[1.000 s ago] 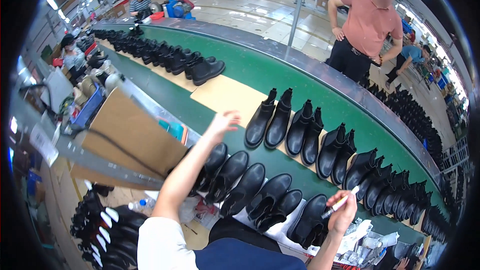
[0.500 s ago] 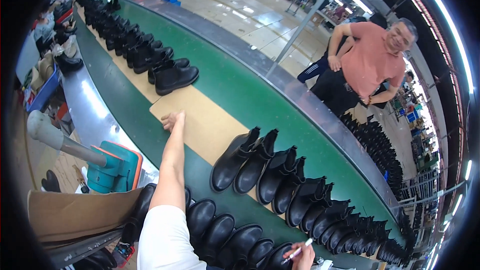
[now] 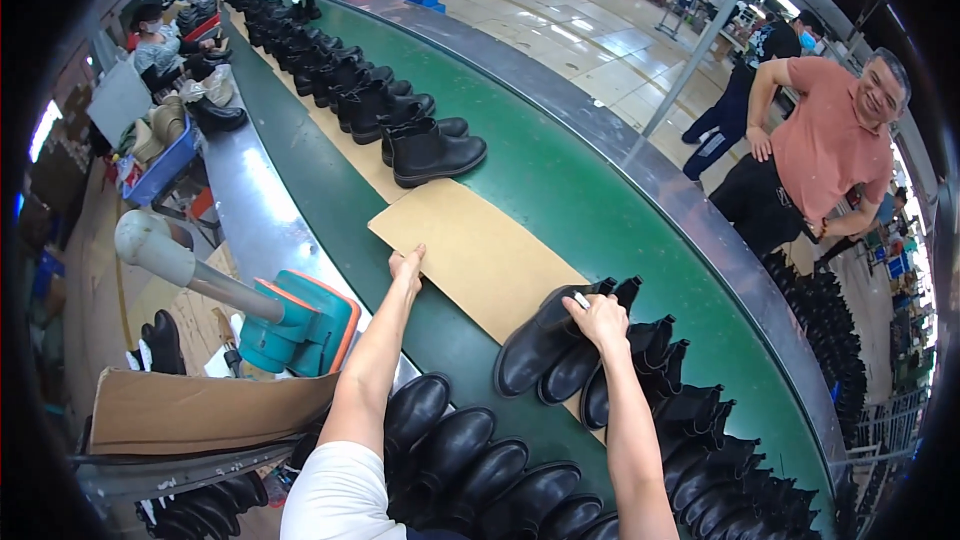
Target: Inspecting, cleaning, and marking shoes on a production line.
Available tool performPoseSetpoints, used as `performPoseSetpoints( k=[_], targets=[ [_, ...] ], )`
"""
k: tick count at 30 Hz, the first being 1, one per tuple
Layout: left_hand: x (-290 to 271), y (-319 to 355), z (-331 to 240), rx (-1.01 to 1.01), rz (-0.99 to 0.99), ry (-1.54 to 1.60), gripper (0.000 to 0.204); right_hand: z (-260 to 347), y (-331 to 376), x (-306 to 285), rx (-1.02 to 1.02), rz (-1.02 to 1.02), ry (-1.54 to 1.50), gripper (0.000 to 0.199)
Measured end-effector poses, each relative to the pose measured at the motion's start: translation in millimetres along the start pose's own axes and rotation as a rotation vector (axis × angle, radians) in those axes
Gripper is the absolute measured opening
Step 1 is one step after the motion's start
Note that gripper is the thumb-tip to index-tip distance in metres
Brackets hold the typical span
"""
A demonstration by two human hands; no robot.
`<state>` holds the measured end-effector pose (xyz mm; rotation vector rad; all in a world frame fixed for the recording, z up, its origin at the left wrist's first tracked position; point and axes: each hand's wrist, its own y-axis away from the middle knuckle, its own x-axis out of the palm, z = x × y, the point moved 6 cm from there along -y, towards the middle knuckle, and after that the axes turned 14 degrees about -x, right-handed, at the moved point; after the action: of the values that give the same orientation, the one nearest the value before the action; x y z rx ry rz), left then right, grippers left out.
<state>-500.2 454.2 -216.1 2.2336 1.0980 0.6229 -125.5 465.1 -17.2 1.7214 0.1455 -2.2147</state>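
A flat tan cardboard sheet (image 3: 480, 240) lies lengthwise on the green conveyor belt, between two groups of boots. My left hand (image 3: 406, 265) pinches its near left edge, thumb on top. My right hand (image 3: 598, 318) is at the ankle top of a black boot (image 3: 535, 345), the first of the nearer row. A pen (image 3: 581, 300) with a pale end is held in that hand; most of it is hidden by the fingers. Beside this boot stands its mate (image 3: 568, 372), partly covered by my right hand and forearm.
Farther up the belt, black ankle boots (image 3: 435, 155) stand in a long row. More boots (image 3: 450, 445) fill the space nearest me. A teal machine head (image 3: 300, 320) on a grey pipe is left of my arm. Across the belt stands a person in a pink shirt (image 3: 835, 135).
My right hand has come up from the lower edge, with the pen, to the first boot of the nearer row. My left hand has closed on the cardboard's edge. The view has shifted left.
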Motion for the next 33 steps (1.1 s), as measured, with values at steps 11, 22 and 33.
performPoseSetpoints(
  k=[11,22,33],
  targets=[
    [-7,104,-47,0.046,0.155,0.236,0.040,-22,30,-27,0.108,-0.112,-0.103,0.038],
    [27,395,-269,1.123,0.251,0.150,0.015,31,31,-17,-0.060,-0.129,-0.247,0.043],
    [130,404,-79,0.231,0.746,0.330,0.036,-85,246,-95,-0.013,-1.147,-2.144,0.043]
  ],
)
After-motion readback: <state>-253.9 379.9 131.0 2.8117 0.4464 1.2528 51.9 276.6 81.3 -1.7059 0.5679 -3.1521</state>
